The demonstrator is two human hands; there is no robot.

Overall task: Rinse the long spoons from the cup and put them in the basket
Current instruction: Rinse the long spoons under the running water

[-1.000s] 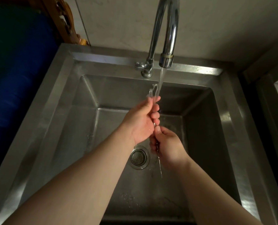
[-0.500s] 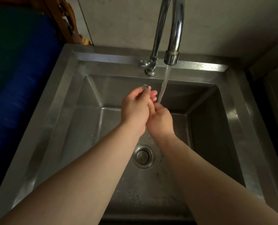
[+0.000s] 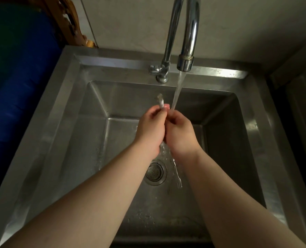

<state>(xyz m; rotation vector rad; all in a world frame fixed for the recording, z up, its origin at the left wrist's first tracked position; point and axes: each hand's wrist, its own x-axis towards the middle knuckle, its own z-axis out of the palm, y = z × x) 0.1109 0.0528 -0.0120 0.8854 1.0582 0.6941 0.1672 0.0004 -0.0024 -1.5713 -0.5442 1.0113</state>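
Over the steel sink (image 3: 66,122) and above its drain (image 3: 155,173), the left hand (image 3: 151,130) and right hand (image 3: 181,133) both grip the long spoons (image 3: 160,101); water from the tap (image 3: 185,63) strikes the fingers. Since half a second ago, the forked handle ends have come into view below the right wrist.

Grey steel sink (image 3: 73,111), shiny chrome tap (image 3: 189,33), blue barrel (image 3: 19,77), beige wall (image 3: 238,24)
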